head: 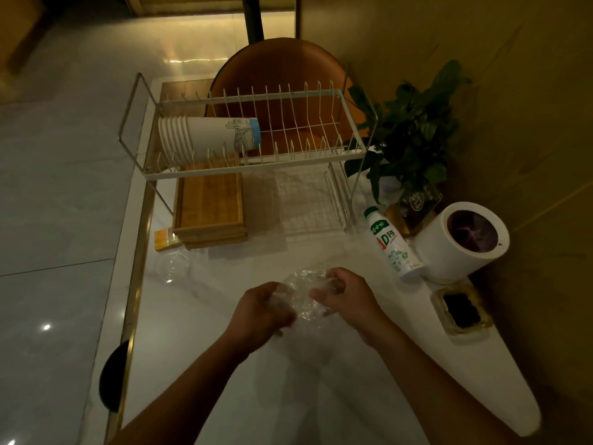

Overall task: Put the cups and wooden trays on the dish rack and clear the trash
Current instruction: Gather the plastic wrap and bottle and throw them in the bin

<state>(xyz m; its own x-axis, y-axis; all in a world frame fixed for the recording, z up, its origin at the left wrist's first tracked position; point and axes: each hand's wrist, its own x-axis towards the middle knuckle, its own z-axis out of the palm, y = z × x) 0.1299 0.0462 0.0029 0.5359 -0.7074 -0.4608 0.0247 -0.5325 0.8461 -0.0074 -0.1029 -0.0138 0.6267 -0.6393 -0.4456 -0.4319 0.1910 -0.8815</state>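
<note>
Both of my hands squeeze a crumpled piece of clear plastic [305,293] just above the white table [224,364]. My left hand [263,311] grips its left side and my right hand [345,297] its right side. A stack of white paper cups [205,138] lies on its side on the top tier of the white wire dish rack [288,165]. Stacked wooden trays [210,208] sit under that tier on the left. A white trash bin [465,242] with a dark liner stands at the right.
A white drink bottle [393,244] lies against the bin. A clear plastic lid [171,266] and a small yellow box [165,239] rest near the table's left edge. A potted plant [414,133], a glass ashtray [460,311] and an orange chair [282,69] are nearby.
</note>
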